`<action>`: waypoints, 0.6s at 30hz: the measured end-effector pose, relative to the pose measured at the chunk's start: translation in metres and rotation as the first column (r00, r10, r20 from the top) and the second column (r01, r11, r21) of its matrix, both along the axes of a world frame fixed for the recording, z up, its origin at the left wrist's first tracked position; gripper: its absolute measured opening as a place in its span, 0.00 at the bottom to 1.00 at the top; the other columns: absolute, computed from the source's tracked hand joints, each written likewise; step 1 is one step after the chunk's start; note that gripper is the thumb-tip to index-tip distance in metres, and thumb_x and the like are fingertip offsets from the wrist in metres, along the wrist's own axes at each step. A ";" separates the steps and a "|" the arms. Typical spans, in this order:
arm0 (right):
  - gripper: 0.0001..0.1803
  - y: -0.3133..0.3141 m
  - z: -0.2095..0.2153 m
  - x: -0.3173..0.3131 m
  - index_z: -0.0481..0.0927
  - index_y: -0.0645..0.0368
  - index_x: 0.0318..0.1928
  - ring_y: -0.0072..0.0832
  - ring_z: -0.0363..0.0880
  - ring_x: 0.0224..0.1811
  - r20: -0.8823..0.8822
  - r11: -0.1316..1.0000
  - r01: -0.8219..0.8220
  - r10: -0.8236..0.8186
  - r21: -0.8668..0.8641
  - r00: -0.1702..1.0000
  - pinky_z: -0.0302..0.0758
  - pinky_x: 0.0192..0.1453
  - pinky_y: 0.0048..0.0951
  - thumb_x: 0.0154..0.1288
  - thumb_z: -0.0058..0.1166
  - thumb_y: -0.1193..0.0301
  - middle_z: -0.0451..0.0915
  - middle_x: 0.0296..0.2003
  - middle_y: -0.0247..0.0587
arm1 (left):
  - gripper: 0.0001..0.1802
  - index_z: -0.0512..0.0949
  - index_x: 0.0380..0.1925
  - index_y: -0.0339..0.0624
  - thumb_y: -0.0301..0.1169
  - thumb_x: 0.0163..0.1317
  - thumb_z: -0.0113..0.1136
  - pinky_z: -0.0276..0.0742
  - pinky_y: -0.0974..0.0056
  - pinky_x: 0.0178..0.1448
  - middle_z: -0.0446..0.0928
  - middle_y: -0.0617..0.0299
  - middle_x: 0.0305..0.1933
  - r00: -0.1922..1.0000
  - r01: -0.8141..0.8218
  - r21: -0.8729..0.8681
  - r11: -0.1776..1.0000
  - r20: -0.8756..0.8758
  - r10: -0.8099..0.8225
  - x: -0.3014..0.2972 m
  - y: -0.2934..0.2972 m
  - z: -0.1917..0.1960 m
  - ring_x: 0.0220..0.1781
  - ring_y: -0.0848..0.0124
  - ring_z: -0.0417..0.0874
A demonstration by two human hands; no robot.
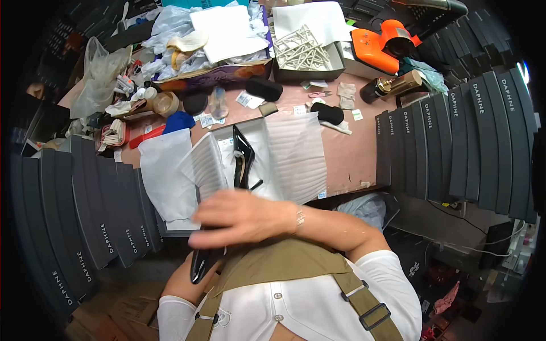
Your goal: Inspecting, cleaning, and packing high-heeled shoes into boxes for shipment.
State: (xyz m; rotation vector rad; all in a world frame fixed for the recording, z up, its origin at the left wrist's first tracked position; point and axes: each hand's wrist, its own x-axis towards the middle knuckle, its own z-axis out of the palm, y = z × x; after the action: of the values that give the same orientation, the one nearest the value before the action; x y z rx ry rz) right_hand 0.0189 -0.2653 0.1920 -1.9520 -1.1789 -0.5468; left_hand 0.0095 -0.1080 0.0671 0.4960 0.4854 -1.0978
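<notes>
1. near side of the open shoebox point(259, 136): the left forearm point(183, 278) reaches a glossy black pointed shoe point(202, 266); the left hand is hidden, so i cannot tell how it stands.
2. over the shoebox's near end: the right hand point(242, 219), slightly blurred, palm down, thumb spread wide from the fingers. it overlaps that first shoe; whether it grips it i cannot tell.
3. in the shoebox: a second black shoe point(243, 154) with a slim heel, lying on its side.
4. flanking the shoebox's inside: ribbed white padding, one sheet point(298, 159) spread past its right edge onto the bench point(350, 150), another point(207, 165) folded up at its left.
5. left of the shoebox: white paper point(165, 170), then a row of dark boxes point(91, 199); a similar row point(480, 142) stands well to its right.
6. beyond the shoebox: a black pad point(327, 113), small pink-handled scissors point(319, 94), a box of white sticks point(301, 48), and farther right an orange tool point(372, 48).
</notes>
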 end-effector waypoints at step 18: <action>0.16 -0.317 -0.175 0.025 0.73 0.64 0.48 0.43 0.73 0.53 -0.278 0.578 0.780 -0.810 -0.238 0.516 0.72 0.54 0.34 0.57 0.52 0.77 0.72 0.53 0.51 | 0.35 0.77 0.42 0.34 0.59 0.66 0.42 0.81 0.46 0.46 0.79 0.45 0.40 0.792 -0.583 0.117 0.804 -0.136 0.595 -0.070 -0.027 -0.016 0.45 0.44 0.80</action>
State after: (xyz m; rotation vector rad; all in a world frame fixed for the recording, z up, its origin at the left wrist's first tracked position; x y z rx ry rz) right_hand 0.0437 -0.5825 0.0171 -2.4900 0.0254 -0.5486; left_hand -0.0606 -0.1347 0.0513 0.2766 0.7684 -0.5136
